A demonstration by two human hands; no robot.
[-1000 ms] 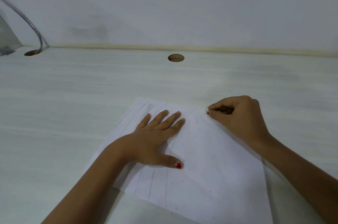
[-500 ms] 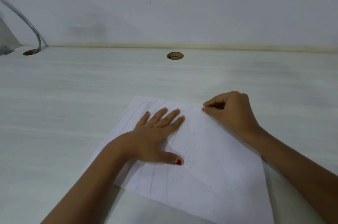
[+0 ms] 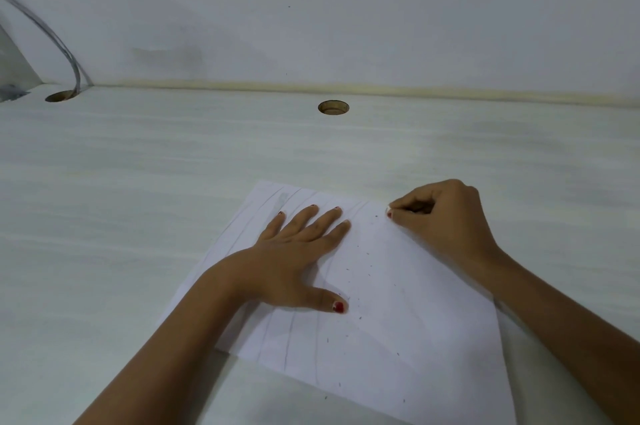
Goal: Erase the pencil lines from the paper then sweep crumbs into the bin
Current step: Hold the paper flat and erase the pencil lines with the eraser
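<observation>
White paper [image 3: 398,303] lies slanted on the pale wood-grain desk [image 3: 138,199], under both hands. The left hand [image 3: 294,258] lies flat on the sheet's left half. Its fingers are straight and slightly spread and its thumb is out to the side, so it presses the sheet down and grips nothing. The right hand [image 3: 446,216] sits at the sheet's far right edge, just past the left hand's fingertips. Its fingers are curled in a loose fist, with thumb and forefinger pinched together on the paper. A pale tip between them is probably a small eraser [image 3: 389,208], though too little shows to be sure.

Grey pencil lines [image 3: 289,338] run lengthwise under and beside the left hand, clearest on the near side of its thumb. Between the two hands the strokes are only faint. Dark crumbs [image 3: 369,267] are scattered on the paper between the hands and toward the near edge, and a few lie on the desk just off the sheet.

Well beyond both hands a round cable hole [image 3: 333,107] is cut in the desk near the white wall [image 3: 346,8]. A second hole [image 3: 60,96], far out on the left hand's side, has a grey cable [image 3: 65,50] rising from it.
</observation>
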